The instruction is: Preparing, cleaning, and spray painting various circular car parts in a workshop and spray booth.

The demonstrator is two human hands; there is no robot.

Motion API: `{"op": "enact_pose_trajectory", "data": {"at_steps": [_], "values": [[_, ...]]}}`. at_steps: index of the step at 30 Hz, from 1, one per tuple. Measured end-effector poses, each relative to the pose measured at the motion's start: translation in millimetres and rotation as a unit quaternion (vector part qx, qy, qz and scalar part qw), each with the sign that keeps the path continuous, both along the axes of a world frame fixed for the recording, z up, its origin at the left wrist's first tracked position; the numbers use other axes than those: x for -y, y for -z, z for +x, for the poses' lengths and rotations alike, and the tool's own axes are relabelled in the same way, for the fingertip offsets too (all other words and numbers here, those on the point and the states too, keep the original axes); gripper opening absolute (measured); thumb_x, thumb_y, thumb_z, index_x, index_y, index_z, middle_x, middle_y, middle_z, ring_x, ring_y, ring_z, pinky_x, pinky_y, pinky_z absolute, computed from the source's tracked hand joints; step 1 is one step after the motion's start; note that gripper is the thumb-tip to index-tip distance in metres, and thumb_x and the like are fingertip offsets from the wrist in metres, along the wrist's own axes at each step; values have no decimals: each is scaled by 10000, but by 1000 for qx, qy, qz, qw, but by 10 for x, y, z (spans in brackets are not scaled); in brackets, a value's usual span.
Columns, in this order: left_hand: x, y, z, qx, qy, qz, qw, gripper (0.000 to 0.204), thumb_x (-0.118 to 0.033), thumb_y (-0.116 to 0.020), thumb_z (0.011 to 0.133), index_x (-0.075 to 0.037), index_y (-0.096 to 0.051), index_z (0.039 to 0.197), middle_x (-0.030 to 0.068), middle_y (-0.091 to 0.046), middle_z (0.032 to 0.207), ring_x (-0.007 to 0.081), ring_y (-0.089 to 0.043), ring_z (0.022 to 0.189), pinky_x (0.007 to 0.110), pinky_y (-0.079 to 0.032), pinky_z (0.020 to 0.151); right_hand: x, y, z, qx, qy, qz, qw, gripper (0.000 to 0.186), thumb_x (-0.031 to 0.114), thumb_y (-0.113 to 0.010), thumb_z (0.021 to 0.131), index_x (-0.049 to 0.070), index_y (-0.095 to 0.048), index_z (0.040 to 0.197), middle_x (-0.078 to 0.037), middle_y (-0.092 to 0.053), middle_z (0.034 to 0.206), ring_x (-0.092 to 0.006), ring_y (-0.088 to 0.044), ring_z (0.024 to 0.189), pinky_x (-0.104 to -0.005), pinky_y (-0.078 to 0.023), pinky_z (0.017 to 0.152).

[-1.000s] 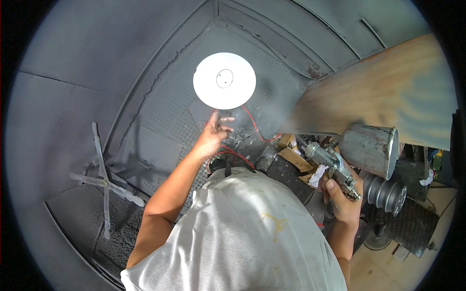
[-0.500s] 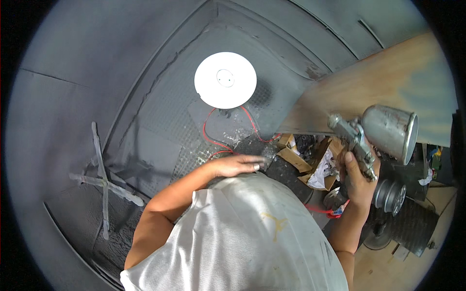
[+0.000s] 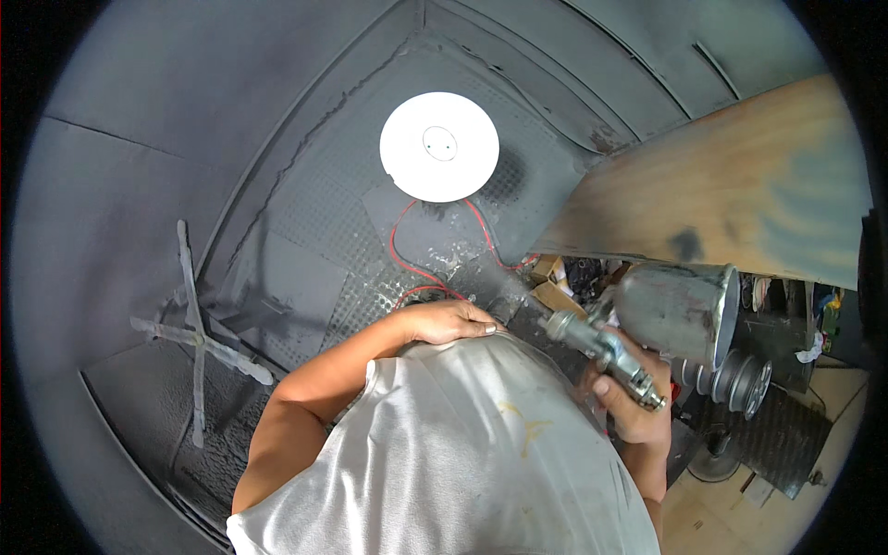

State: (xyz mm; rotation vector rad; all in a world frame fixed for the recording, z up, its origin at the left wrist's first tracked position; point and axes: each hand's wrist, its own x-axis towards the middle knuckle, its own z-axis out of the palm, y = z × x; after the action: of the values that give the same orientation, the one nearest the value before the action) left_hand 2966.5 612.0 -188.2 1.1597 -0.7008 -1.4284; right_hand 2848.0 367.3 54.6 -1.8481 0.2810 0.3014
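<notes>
My right hand (image 3: 629, 402) is closed around a metal spray gun (image 3: 601, 351) with a large cup (image 3: 675, 310) on its side; a faint haze hangs before the nozzle. My left hand (image 3: 444, 322) lies against the front of my white shirt (image 3: 435, 453), fingers fairly straight and partly hidden at the tips. Above my hands is a round white disc (image 3: 439, 139) with a small circle and two dark dots at its middle. Red hose (image 3: 398, 250) loops below the disc.
A paint-coated cross-shaped stand (image 3: 199, 340) is at left among grey booth walls (image 3: 120, 231). A wooden board (image 3: 712, 176) runs along the right, above cardboard boxes (image 3: 560, 298), stacked wheel rims (image 3: 740, 384) and a dark textured mat (image 3: 786, 435).
My left hand has dropped from just below the disc to my shirt front. My right hand raised the gun rightward, then lowered it back down and leftward.
</notes>
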Motion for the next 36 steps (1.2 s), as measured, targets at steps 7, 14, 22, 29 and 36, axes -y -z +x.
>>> {"op": "enact_pose_trajectory", "data": {"at_steps": [7,14,22,29,36], "values": [[-1,167,30,53,-80,1,995,217,-194,-703,954,11,-738,1015,43,-751,967,127,-658,943,309,-517,898,291,119,15,102,163,-102,976,608,227,-744,910,-62,-540,1405,-70,-664,851,-108,-595,683,-240,-469,579],[-64,303,-39,-42,-255,24,966,70,-69,-741,916,-27,-690,938,8,-686,896,89,-610,850,260,-494,774,133,125,82,98,170,-81,977,596,211,-729,917,-70,-532,1404,-78,-661,849,-112,-582,660,-244,-463,569],[-194,306,58,-62,-273,108,954,102,-123,-698,959,-21,-709,961,20,-715,893,101,-622,808,269,-504,756,-221,37,58,4,23,103,994,606,234,-782,867,-98,-580,1331,-82,-696,812,-149,-652,756,-305,-517,754],[-164,187,126,-46,-279,170,944,309,-305,-625,1019,-35,-710,893,1,-663,804,90,-526,702,269,-440,679,-66,69,275,57,97,-21,993,613,245,-749,897,-77,-555,1381,-32,-641,779,-102,-569,643,-256,-456,585],[-213,359,189,-88,-351,161,918,296,-317,-605,1034,-56,-672,912,-62,-433,608,60,-345,528,252,-277,492,143,92,384,109,171,-75,976,572,203,-696,947,-73,-514,1413,-40,-648,834,-70,-548,667,-218,-433,560]]}}
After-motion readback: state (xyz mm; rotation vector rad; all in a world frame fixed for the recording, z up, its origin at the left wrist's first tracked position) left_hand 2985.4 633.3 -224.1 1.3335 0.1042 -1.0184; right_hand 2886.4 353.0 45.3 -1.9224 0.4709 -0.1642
